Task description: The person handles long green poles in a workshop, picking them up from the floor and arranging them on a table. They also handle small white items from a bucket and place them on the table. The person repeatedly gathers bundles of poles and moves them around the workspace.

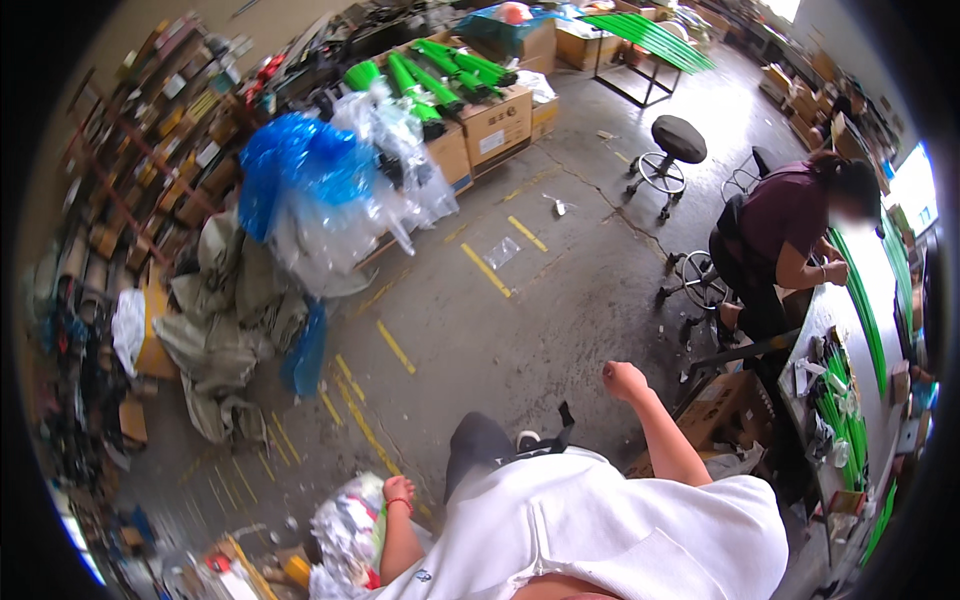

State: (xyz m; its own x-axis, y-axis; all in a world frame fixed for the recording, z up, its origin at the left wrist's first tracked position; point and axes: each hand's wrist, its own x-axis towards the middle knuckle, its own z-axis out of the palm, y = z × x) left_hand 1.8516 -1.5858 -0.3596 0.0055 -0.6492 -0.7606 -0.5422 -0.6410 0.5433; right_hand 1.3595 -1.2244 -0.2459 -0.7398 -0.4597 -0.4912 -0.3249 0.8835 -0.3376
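Observation:
My left hand [398, 489], with a red bead bracelet at the wrist, hangs low at my side with its fingers partly curled. No object shows in it, and its palm is hidden. Close by on its left is a plastic bag [341, 525] stuffed with white and coloured scraps. My right hand [625, 381] is held forward over the concrete floor [517, 352], its fingers closed in a loose fist with nothing visible inside. An open cardboard box [724, 409] lies to the right of my right forearm.
A worktable [814, 322] with green rods [855, 292] runs along the right. A co-worker [787, 210] bends over it beside wheeled stools [679, 139]. Blue plastic sheeting [307, 161] and cardboard boxes [495, 124] under bundled green rods [420, 86] stand ahead left. Woven sacks [217, 337] sag nearby.

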